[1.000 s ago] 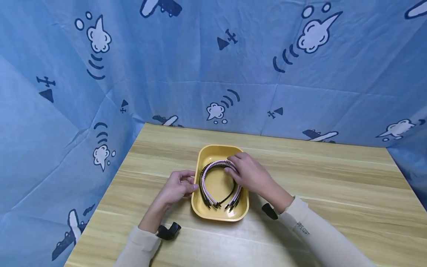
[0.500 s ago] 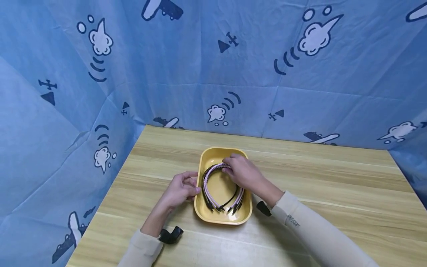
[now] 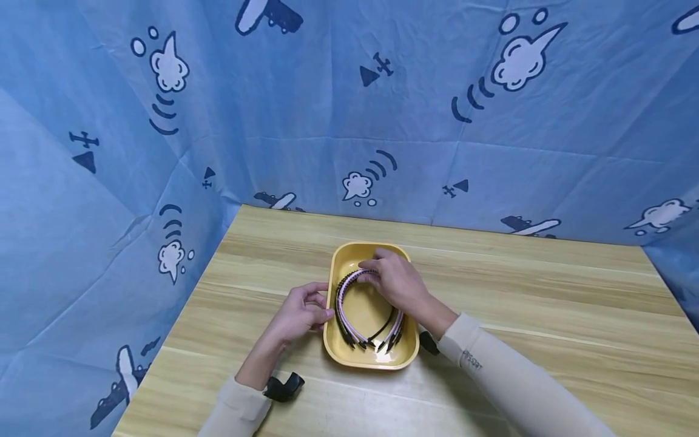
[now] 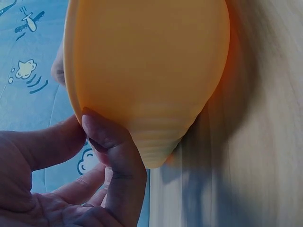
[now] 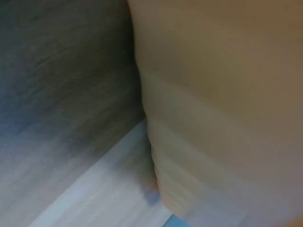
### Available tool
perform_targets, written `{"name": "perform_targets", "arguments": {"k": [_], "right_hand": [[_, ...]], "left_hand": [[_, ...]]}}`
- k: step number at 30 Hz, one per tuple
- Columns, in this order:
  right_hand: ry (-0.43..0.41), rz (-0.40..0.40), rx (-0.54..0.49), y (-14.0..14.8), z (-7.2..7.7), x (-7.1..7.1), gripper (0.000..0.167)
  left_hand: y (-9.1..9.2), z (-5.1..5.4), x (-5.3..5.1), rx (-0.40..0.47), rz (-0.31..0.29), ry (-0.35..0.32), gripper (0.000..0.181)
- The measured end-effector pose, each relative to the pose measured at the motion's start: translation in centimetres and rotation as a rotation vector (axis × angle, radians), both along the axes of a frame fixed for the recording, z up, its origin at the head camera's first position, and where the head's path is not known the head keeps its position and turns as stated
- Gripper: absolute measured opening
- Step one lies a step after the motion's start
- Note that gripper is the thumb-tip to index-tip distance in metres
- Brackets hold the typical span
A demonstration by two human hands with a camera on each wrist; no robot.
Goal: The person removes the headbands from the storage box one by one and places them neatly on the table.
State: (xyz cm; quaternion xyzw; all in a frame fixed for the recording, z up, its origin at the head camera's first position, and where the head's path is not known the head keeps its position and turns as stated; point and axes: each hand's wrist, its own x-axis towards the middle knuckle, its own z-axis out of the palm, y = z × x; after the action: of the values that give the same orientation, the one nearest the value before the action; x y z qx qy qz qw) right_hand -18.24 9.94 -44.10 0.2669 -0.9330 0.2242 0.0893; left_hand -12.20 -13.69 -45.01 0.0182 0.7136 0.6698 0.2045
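Note:
A yellow plastic bin (image 3: 357,365) with rounded corners stands on the table. Inside lie several headbands (image 3: 341,301), pink and black, nested in one arch with their dark tips toward the near end. My left hand (image 3: 303,312) grips the bin's left rim; the left wrist view has the thumb and a finger pinching that edge of the bin (image 4: 151,61). My right hand (image 3: 397,281) reaches over the right rim, its fingers and thumb pinching the top of the headband arch, whose upper right part it covers. Only the blurred outer wall of the bin (image 5: 213,118) fills the right wrist view.
The wood-grain table (image 3: 524,303) extends well to the right of the bin. A blue patterned cloth (image 3: 306,103) hangs behind and to the left. A black wrist mount (image 3: 284,387) sits at each cuff.
My right hand has slid a little left along the top of the headbands. The left hand keeps its grip on the rim. The whole view has shifted slightly.

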Motion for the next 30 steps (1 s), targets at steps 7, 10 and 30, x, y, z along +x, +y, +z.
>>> {"name": "perform_targets", "arguments": {"k": [7, 10, 30], "right_hand": [[0.113, 0.058, 0.009, 0.13, -0.49, 0.42, 0.025], [0.119, 0.075, 0.005, 0.08, -0.56, 0.47, 0.022], [-0.048, 0.070, -0.233, -0.04, -0.56, 0.23, 0.017]], "left_hand": [[0.14, -0.05, 0.18, 0.001, -0.014, 0.006, 0.064], [0.15, -0.01, 0.24, 0.001, -0.016, 0.009, 0.064], [0.25, 0.18, 0.45, -0.005, -0.010, -0.008, 0.064]]}}
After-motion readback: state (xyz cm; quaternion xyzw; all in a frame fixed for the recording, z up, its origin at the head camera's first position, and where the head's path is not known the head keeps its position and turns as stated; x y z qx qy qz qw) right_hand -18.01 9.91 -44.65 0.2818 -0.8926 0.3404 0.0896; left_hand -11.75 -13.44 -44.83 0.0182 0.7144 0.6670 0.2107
